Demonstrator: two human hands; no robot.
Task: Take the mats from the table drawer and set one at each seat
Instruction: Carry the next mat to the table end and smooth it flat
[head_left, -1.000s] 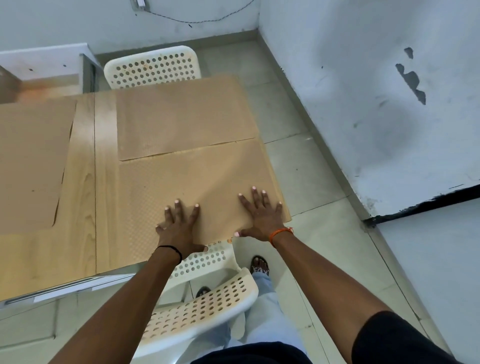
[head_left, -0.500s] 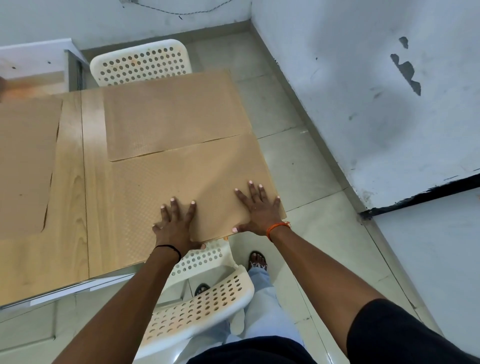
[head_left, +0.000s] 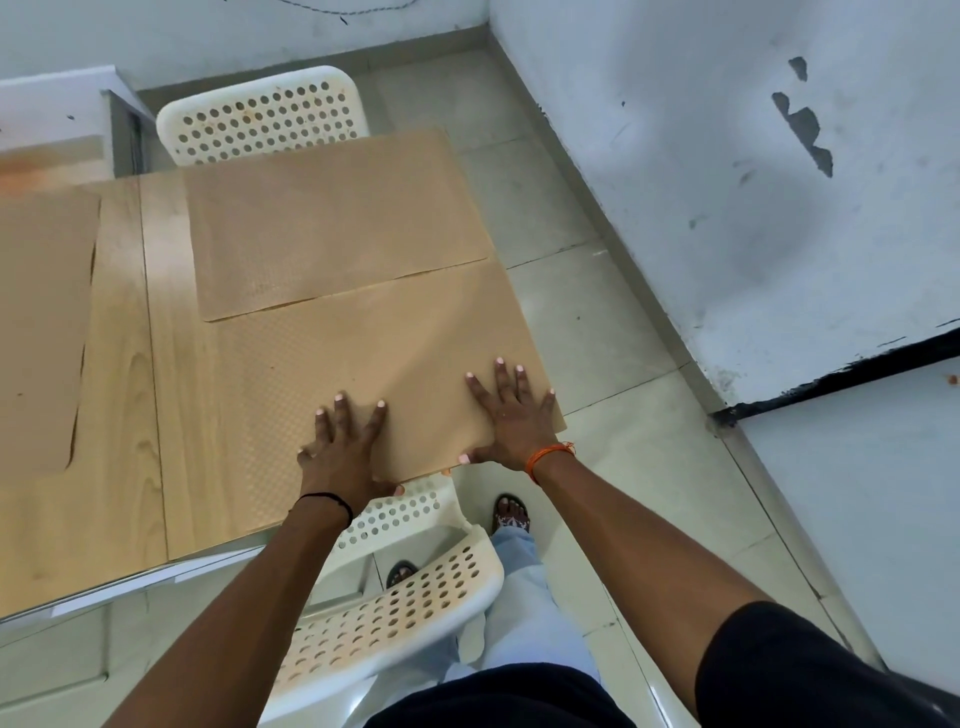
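Both hands are flat on the near mat (head_left: 363, 364), fingers spread wide. The left hand (head_left: 345, 449) presses by the table's (head_left: 124, 415) near edge, thumb hanging over it; the right hand (head_left: 511, 415) presses at the near right corner, where the mat juts slightly past the edge. A second mat (head_left: 332, 223) lies just beyond, along the far edge, overlapping the first. A third mat (head_left: 41, 322) sits at the left. White chairs stand at the near (head_left: 395, 618) and far (head_left: 265, 122) sides.
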